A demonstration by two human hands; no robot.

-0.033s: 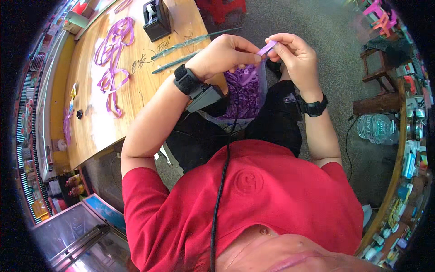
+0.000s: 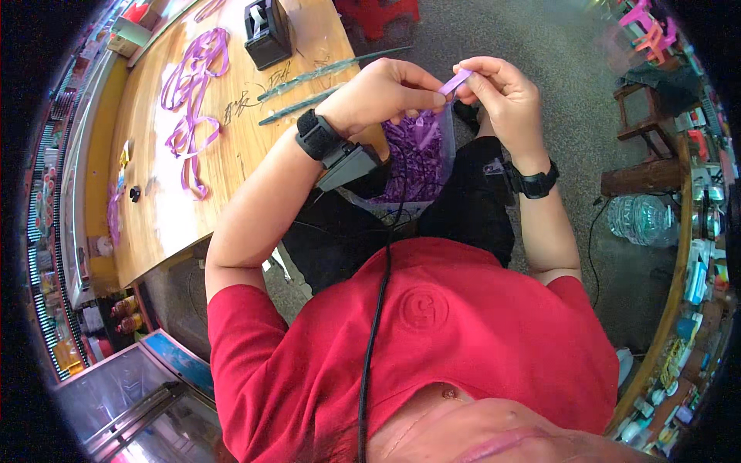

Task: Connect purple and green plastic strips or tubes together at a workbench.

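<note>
A short stretch of purple ribbon (image 2: 457,81) is pinched between my two hands, above a tub. My left hand (image 2: 386,94) grips its near-left end between thumb and fingertips, the other fingers curled below. At the far-right end, my right hand (image 2: 503,96) has thumb and index finger closed on the same ribbon. Under them, between my knees, stands a clear plastic tub (image 2: 390,207) heaped with loose purple ribbon (image 2: 413,158). My left forearm hides part of the tub and the table corner.
On the wooden table (image 2: 239,158) at left lie tangled purple ribbon (image 2: 197,77), a black tape dispenser (image 2: 266,38) and two dark green wrapped rods (image 2: 309,76). A black cable (image 2: 378,309) runs down my front. At right are a wooden stool (image 2: 644,116) and large clear bottle (image 2: 641,220).
</note>
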